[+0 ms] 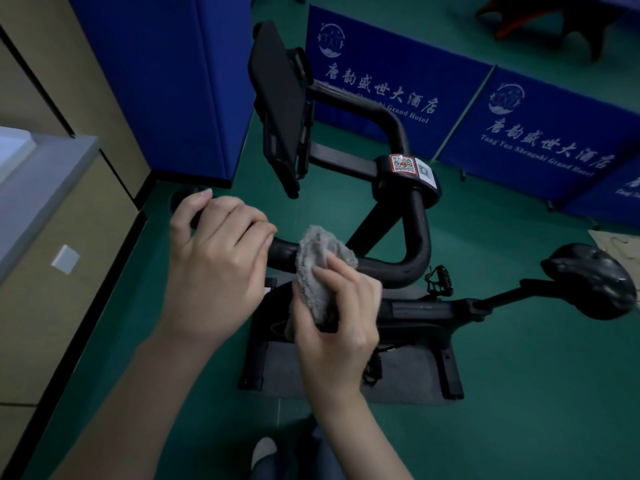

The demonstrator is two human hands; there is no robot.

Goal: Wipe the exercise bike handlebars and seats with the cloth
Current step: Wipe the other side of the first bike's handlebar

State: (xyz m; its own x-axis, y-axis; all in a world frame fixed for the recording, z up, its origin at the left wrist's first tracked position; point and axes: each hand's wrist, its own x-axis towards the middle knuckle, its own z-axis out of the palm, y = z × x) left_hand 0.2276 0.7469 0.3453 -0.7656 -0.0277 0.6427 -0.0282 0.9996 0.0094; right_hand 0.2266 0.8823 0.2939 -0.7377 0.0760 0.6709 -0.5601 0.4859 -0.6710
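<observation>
A black exercise bike stands on the green floor. Its looped handlebar (398,268) runs from a near grip at the left to a far bar by the screen. My left hand (214,265) grips the near end of the handlebar, fingers curled over it. My right hand (341,313) holds a grey fluffy cloth (318,268) wrapped round the bar just right of the left hand. The black seat (595,282) sits at the right on its post, untouched.
A black tablet holder (280,102) rises above the handlebar. Blue hotel banners (540,133) fence the far side, and a blue panel (166,81) stands at the left. A beige wall with a grey ledge (45,188) lies at the left. The bike base rests on a grey mat (405,379).
</observation>
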